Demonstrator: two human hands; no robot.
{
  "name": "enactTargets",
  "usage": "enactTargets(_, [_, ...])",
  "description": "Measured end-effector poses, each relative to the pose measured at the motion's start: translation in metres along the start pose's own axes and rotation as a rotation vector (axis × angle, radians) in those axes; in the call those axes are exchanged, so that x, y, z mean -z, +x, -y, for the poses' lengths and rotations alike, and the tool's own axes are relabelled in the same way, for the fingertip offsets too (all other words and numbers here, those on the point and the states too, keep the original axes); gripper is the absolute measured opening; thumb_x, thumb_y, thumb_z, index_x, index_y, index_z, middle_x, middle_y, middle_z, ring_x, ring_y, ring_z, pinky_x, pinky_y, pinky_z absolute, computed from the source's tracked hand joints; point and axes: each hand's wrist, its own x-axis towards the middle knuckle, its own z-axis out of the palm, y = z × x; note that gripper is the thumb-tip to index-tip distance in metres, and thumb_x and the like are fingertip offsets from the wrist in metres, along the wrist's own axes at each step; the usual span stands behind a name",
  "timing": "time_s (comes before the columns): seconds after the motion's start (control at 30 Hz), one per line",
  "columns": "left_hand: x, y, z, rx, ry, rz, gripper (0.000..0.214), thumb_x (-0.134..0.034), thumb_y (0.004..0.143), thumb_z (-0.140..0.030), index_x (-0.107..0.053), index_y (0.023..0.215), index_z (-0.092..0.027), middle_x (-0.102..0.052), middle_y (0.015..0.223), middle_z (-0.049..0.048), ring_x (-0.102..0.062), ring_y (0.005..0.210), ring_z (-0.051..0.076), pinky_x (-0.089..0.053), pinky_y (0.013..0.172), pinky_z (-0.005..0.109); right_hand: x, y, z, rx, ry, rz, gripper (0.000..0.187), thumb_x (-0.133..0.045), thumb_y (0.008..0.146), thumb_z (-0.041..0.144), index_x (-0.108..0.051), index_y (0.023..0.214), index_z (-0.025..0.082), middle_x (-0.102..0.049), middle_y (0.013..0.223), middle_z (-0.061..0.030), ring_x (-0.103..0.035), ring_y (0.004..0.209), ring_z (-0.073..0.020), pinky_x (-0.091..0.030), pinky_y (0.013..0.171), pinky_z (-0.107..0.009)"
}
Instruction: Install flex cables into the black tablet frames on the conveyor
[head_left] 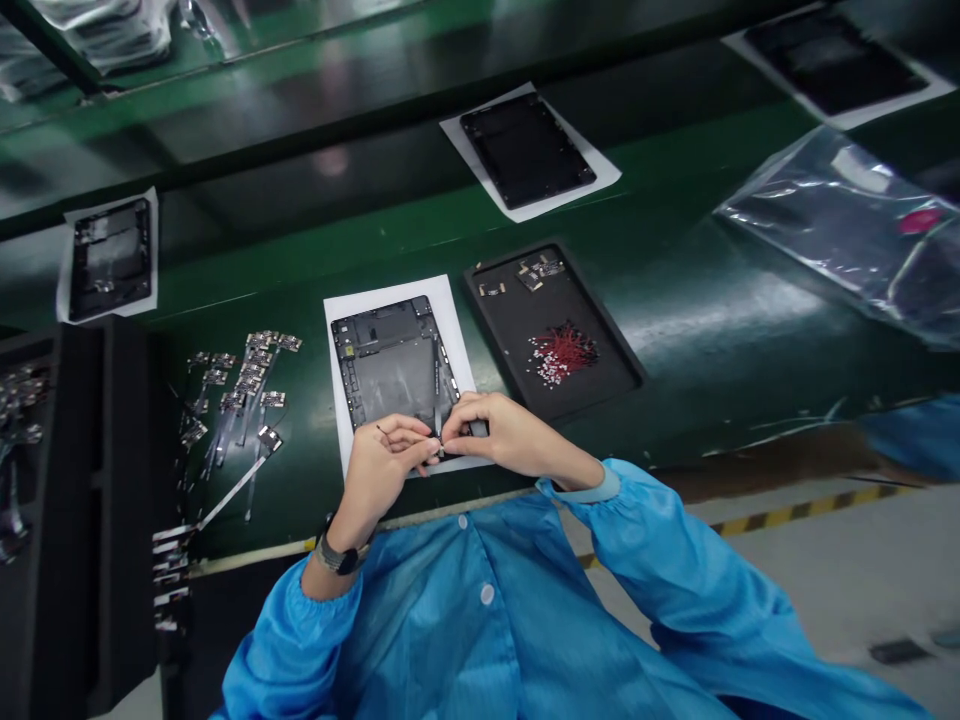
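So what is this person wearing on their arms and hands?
Both arms are in long, bright blue smock sleeves, the left sleeve and the right sleeve, each gathered at the wrist. The left wrist carries a dark wristwatch. The left hand and right hand are bare, with no gloves on the fingers. The smock front has white buttons.

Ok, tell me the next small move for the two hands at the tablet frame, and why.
Probably press the small part down onto the near edge of the tablet frame. The left hand and right hand both pinch it there, fingertips meeting. The fingers hide whether it is seated.
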Motion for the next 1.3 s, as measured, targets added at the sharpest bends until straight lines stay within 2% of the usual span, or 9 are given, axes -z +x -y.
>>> enactTargets(0.4, [0.004, -0.002, 0.002, 0.003, 0.057, 0.012, 0.025, -0.082, 0.064, -0.032, -0.069, 0.071, -0.012, -0.069, 0.055, 0.0051, -0.063, 0.048, 0.015, -0.053, 0.05, 0.026, -0.003, 0.002, 0.0, -0.019, -0.019, -0.016, 0.006, -0.069, 0.081, 0.017, -0.075, 0.08, 0.019, -0.067, 0.076, -0.0018, -0.06, 0.078, -0.017, -0.045, 0.074, -0.03])
enactTargets(0.87, [0.001, -0.003, 0.003, 0.005, 0.082, 0.016, 0.019, -0.081, 0.064, -0.028, -0.069, 0.065, -0.014, -0.067, 0.052, 0.0032, -0.064, 0.048, 0.015, -0.052, 0.054, 0.025, 0.0, 0.005, -0.002, -0.073, 0.007, 0.004, 0.002, -0.075, 0.075, 0.017, -0.076, 0.075, 0.019, -0.059, 0.072, 0.0001, -0.057, 0.072, -0.0152, -0.044, 0.071, -0.029])
enactTargets(1.1, [0.001, 0.0, 0.002, -0.004, 0.082, 0.028, 0.017, -0.078, 0.067, -0.029, -0.07, 0.067, -0.015, -0.067, 0.054, 0.0036, -0.063, 0.051, 0.016, -0.05, 0.055, 0.026, 0.007, 0.005, -0.001, -0.035, 0.045, 0.053, 0.004, -0.073, 0.079, 0.021, -0.076, 0.078, 0.018, -0.067, 0.076, -0.0016, -0.061, 0.074, -0.0156, -0.046, 0.072, -0.029])
enactTargets(1.2, [0.001, -0.003, 0.0, -0.065, 0.244, 0.001, 0.013, -0.075, 0.071, -0.029, -0.071, 0.068, -0.016, -0.069, 0.061, 0.0039, -0.06, 0.054, 0.016, -0.046, 0.054, 0.026, 0.008, 0.004, -0.001, -0.013, 0.07, 0.05, 0.009, -0.072, 0.079, 0.022, -0.077, 0.086, 0.017, -0.072, 0.084, -0.0037, -0.064, 0.079, -0.0172, -0.047, 0.074, -0.029])
enactTargets(1.3, [0.007, -0.013, -0.005, -0.266, 0.548, -0.052, 0.008, -0.073, 0.075, -0.024, -0.074, 0.069, -0.02, -0.073, 0.075, 0.0048, -0.06, 0.068, 0.019, -0.046, 0.065, 0.03, 0.011, -0.001, 0.001, -0.008, 0.101, 0.005, 0.017, -0.069, 0.083, 0.026, -0.076, 0.094, 0.016, -0.075, 0.091, -0.0058, -0.066, 0.082, -0.0188, -0.049, 0.076, -0.03])
